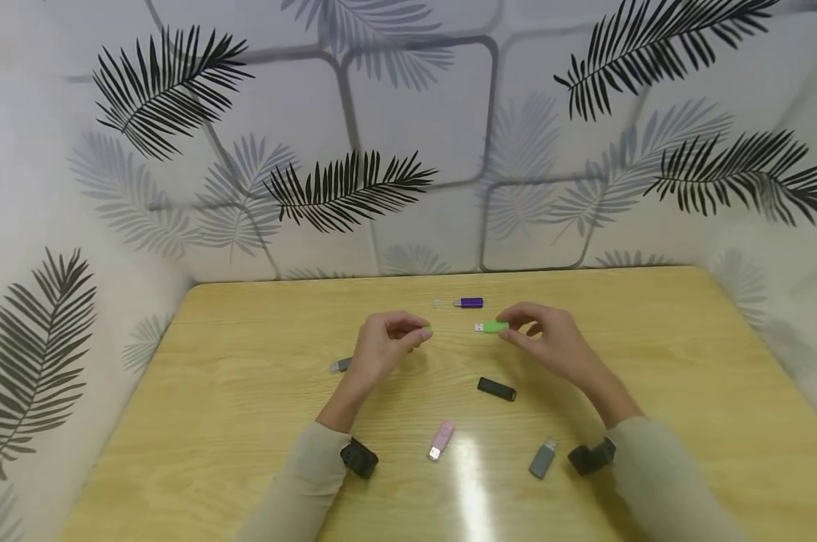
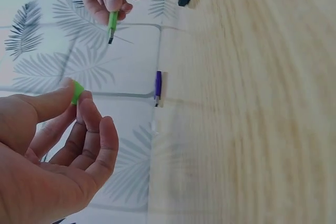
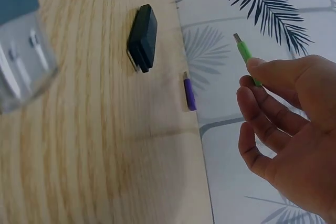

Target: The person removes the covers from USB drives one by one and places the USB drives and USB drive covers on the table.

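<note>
Between thumb and fingertips, my right hand [image 1: 550,342] pinches a green USB flash drive [image 1: 495,327], its metal plug bare and pointing left. My left hand [image 1: 383,348] pinches a small green cap [image 2: 77,92], mostly covered by the fingers in the head view. A gap separates cap and drive, both held above the table. Just beyond them lies a purple USB flash drive [image 1: 471,302] with its plug exposed, a small clear cap [image 1: 437,303] to its left.
On the wooden table [image 1: 245,421] lie a black flash drive [image 1: 496,388], a pink one [image 1: 442,440], and a grey one [image 1: 543,459] near the right forearm. Another grey drive [image 1: 341,365] is partly hidden behind the left wrist. A leaf-patterned backdrop [image 1: 415,113] borders the table.
</note>
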Tool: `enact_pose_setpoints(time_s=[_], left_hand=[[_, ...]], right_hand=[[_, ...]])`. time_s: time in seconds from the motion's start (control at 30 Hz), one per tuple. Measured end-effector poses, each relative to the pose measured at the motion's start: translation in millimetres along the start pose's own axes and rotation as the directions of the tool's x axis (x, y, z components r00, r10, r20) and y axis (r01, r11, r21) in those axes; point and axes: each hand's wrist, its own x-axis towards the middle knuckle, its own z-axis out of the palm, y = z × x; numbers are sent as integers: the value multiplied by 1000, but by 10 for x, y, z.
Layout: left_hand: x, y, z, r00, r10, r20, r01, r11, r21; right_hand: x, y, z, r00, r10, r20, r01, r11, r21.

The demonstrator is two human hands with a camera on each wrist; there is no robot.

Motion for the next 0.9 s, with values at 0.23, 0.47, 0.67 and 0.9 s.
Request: enact_pose_setpoints(time_s=[0.23, 0.47, 0.67, 0.9], left_hand=[[193, -69, 11, 997, -75, -9, 75, 997, -5], [357, -113, 75, 995, -95, -23, 97, 991, 90], [473, -146, 128, 999, -39, -29, 44, 979, 197], [537, -230, 214, 1000, -25, 9, 22, 965, 261]], right_hand=[[180, 100, 108, 999, 45, 9, -45, 999, 0], [315, 145, 175, 998, 70, 10, -70, 998, -3], [392, 220, 230, 995, 97, 20, -97, 995, 1], [391, 336, 283, 996, 82, 32, -83, 997, 12]])
